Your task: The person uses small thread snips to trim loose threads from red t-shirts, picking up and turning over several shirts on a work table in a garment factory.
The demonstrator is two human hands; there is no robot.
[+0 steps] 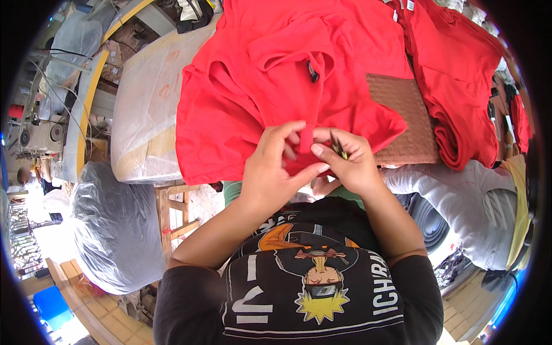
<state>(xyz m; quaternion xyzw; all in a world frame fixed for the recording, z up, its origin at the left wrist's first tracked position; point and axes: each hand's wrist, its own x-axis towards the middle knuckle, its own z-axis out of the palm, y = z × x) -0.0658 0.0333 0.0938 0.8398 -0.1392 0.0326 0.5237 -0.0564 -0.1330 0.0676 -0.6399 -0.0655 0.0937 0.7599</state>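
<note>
shirt of dark cotton with a cartoon print fills the near side, below the person's own hands. the left hand is half curled, thumb reaching right, its fingertips blurred behind a narrow red strip, so i cannot tell whether they grip. the right hand is bent inward, thumb and forefinger seeming to pinch that strip, with a small dark tool, perhaps snips, tucked among its fingers. the strip appears to belong to the red garment, which lies rumpled just beyond the hands, its neck opening farther off with a dark label inside. as for progress, this piece looks to be in mid-handling: it is picked up at one edge, most of it lies loose and unfolded, and no cut shows. on the right, past a grey sleeve, more red cloth lies in folded layers; whether those are finished or waiting, i cannot tell. between them shows a brown woven surface. left of the garment sits a plastic-wrapped bundle, and beyond it, at the far edge, a black bag.
</note>
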